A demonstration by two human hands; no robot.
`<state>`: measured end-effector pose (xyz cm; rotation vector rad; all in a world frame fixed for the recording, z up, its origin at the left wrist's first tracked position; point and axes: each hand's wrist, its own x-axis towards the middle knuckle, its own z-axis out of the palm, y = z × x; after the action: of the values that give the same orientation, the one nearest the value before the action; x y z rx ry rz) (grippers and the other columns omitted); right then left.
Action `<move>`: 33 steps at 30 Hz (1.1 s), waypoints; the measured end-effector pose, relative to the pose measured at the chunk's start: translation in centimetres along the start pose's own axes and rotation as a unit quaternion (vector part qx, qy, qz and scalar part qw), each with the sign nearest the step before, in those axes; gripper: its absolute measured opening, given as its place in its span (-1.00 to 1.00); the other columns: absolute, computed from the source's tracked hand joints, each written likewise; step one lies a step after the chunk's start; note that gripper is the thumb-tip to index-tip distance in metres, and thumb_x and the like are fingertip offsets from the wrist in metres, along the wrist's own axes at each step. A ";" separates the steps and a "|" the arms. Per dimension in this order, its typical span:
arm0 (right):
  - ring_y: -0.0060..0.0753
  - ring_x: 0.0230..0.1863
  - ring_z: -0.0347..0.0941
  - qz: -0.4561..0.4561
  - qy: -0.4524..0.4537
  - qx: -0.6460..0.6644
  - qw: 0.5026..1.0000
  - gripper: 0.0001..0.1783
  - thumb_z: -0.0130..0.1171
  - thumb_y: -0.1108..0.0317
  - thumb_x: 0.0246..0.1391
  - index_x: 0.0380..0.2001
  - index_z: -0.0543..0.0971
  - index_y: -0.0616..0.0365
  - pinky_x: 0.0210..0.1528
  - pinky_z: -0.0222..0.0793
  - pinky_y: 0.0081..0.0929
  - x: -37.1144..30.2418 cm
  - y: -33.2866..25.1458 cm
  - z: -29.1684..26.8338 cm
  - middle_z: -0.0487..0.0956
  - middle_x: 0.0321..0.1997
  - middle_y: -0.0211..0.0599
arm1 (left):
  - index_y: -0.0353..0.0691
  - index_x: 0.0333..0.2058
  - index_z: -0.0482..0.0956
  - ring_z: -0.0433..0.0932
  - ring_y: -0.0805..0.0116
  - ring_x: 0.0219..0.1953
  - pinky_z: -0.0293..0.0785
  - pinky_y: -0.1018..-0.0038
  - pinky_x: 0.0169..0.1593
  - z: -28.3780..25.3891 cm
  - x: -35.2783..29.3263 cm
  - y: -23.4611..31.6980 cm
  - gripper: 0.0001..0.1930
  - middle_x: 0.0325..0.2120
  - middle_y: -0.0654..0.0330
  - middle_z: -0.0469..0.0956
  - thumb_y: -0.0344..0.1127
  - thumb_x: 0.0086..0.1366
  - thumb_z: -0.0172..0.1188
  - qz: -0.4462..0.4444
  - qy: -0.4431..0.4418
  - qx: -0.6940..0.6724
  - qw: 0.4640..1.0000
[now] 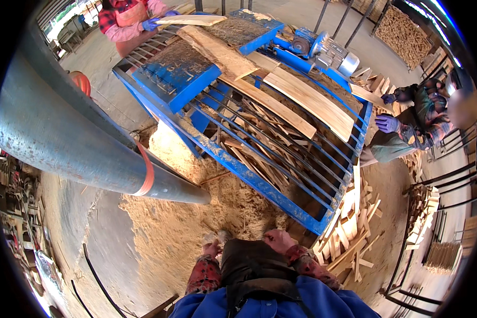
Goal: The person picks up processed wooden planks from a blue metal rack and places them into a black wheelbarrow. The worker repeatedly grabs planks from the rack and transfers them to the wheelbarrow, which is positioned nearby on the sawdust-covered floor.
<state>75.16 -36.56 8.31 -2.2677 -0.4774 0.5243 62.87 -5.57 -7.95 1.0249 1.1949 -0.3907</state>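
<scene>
Low in front of my dark apron [254, 259], both bare hands hang near my body, above the sawdust on the floor. My left hand [212, 248] shows small and blurred, beside a greyish shape whose kind I cannot make out. The back of my right hand [279, 241] faces up; its fingers bend down out of sight. Neither hand touches the blue woodworking machine [259, 175] ahead. On the machine's bars lie a wide pale board [310, 100], a narrower board [275, 108] and a rough-edged plank [217, 51].
A thick metal pipe [90, 138] with an orange band slants down at left. One gloved co-worker [127, 21] holds a board at the far left; another [424, 114] stands by the machine's right end. Offcuts [350, 228] pile up at right, near the frame's corner.
</scene>
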 end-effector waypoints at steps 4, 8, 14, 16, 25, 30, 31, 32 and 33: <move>-0.05 -0.35 0.53 0.017 -0.010 0.004 1.000 -0.77 0.24 0.20 -0.03 -0.39 0.62 0.15 -0.32 0.45 -0.24 -0.3 0.1 -1.1 0.58 -0.42 -0.13 | -0.43 -0.27 0.41 0.51 0.23 -0.67 0.40 0.40 -0.70 0.6 -1.6 -1.2 -0.66 -0.61 0.09 0.48 -0.23 0.22 0.25 -0.017 0.027 0.005 0.999; -0.06 -0.34 0.52 0.007 -0.017 0.006 1.000 -0.75 0.24 0.20 -0.01 -0.37 0.61 0.16 -0.31 0.44 -0.26 -0.4 -0.3 -2.1 0.57 -0.42 -0.13 | -0.42 -0.28 0.41 0.52 0.23 -0.65 0.42 0.36 -0.67 0.3 -1.3 -2.4 -0.66 -0.60 0.09 0.47 -0.21 0.24 0.24 -0.027 0.000 -0.019 0.999; -0.08 -0.33 0.52 0.011 -0.019 0.022 0.999 -0.74 0.23 0.20 0.00 -0.33 0.61 0.17 -0.28 0.44 -0.28 -0.9 -0.2 -3.4 0.57 -0.40 -0.13 | -0.45 -0.26 0.41 0.58 0.15 -0.57 0.46 0.35 -0.62 2.7 -2.3 -2.6 -0.61 -0.55 -0.02 0.53 -0.15 0.27 0.20 -0.017 0.001 0.003 1.000; -0.09 -0.33 0.52 0.017 -0.016 0.030 0.999 -0.73 0.23 0.21 0.00 -0.32 0.61 0.18 -0.27 0.45 -0.28 -1.1 -0.1 -3.7 0.57 -0.40 -0.13 | -0.46 -0.24 0.41 0.58 0.15 -0.56 0.46 0.36 -0.61 3.1 -2.6 -2.9 -0.58 -0.52 -0.04 0.55 -0.12 0.26 0.20 -0.015 -0.001 0.016 1.000; -0.04 -0.29 0.53 0.036 -0.004 0.043 0.998 -0.75 0.18 0.20 0.02 -0.34 0.61 0.15 -0.24 0.45 -0.22 -1.1 -0.3 -3.4 0.59 -0.37 -0.11 | -0.50 -0.16 0.36 0.55 0.09 -0.58 0.44 0.30 -0.63 1.8 -2.2 -4.0 -0.59 -0.55 -0.07 0.51 -0.19 0.28 0.17 -0.022 0.016 0.033 0.999; -0.08 -0.30 0.55 0.025 0.007 0.021 0.999 -0.74 0.19 0.26 -0.01 -0.28 0.60 0.18 -0.24 0.47 -0.28 -0.7 -1.2 -2.3 0.58 -0.36 -0.11 | -0.49 -0.20 0.32 0.54 0.04 -0.58 0.43 0.28 -0.65 0.3 -1.1 -3.4 -0.60 -0.53 -0.09 0.49 -0.20 0.28 0.18 -0.013 0.004 0.017 1.000; -0.06 -0.29 0.54 0.026 0.012 0.028 0.999 -0.76 0.18 0.24 -0.01 -0.32 0.61 0.17 -0.25 0.46 -0.24 -0.6 -1.6 -2.2 0.59 -0.36 -0.12 | -0.49 -0.21 0.32 0.54 0.04 -0.58 0.43 0.27 -0.65 -0.1 -0.9 -3.1 -0.60 -0.51 -0.10 0.49 -0.20 0.28 0.18 -0.009 0.002 0.026 1.000; -0.03 -0.29 0.53 0.027 0.017 0.036 0.999 -0.77 0.17 0.23 0.00 -0.35 0.61 0.15 -0.25 0.44 -0.21 -0.5 -2.1 -2.1 0.59 -0.36 -0.12 | -0.48 -0.22 0.32 0.54 0.04 -0.58 0.43 0.27 -0.65 -0.4 -0.6 -2.7 -0.60 -0.51 -0.10 0.49 -0.20 0.28 0.19 -0.015 -0.007 0.021 1.000; -0.01 -0.29 0.52 0.028 0.022 0.043 0.998 -0.77 0.17 0.21 0.00 -0.38 0.61 0.14 -0.25 0.43 -0.17 -0.4 -2.6 -2.0 0.59 -0.36 -0.13 | -0.47 -0.22 0.31 0.54 0.04 -0.58 0.43 0.27 -0.65 -0.7 -0.4 -2.4 -0.60 -0.51 -0.10 0.49 -0.19 0.28 0.19 -0.021 -0.016 0.016 1.000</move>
<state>75.36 -36.24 11.62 -2.2106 -0.3623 0.5127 60.60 -6.30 -8.68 1.0196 1.1858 -0.4586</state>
